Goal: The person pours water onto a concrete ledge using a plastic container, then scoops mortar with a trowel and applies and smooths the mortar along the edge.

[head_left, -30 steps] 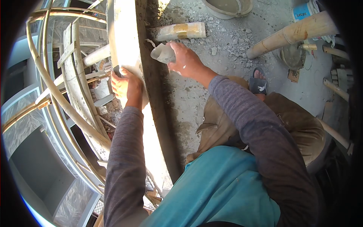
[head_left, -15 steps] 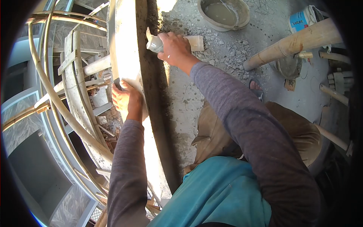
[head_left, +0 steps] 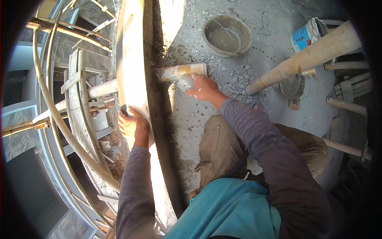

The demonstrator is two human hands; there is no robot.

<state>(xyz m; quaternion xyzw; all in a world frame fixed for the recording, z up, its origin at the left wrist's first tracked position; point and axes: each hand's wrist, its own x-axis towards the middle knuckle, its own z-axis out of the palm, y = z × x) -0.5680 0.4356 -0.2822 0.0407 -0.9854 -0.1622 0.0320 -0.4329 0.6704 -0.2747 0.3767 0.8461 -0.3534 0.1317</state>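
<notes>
My left hand [head_left: 133, 125] grips the outer edge of the long pale ledge [head_left: 134, 51], with a small dark piece [head_left: 124, 110] between thumb and fingers. To the right of the ledge, my right hand [head_left: 203, 87] is closed round a translucent, grey-smeared cup-like container [head_left: 185, 83]. Just beyond that container lies a pale tube-like piece [head_left: 199, 69] with a yellowish stain, its left end near the ledge's inner side.
A round basin [head_left: 227, 36] of grey liquid stands on the rubble-strewn floor ahead. At the right are a thick bamboo pole [head_left: 306, 55], a white and blue bucket [head_left: 302, 38] and a dark round container [head_left: 291, 85]. Bamboo scaffolding [head_left: 59, 107] fills the left side.
My right hand first reached forward to the ledge's inner side with the container, then drew back to the right. The view has shifted, showing more of the basin. My left hand stays on the ledge.
</notes>
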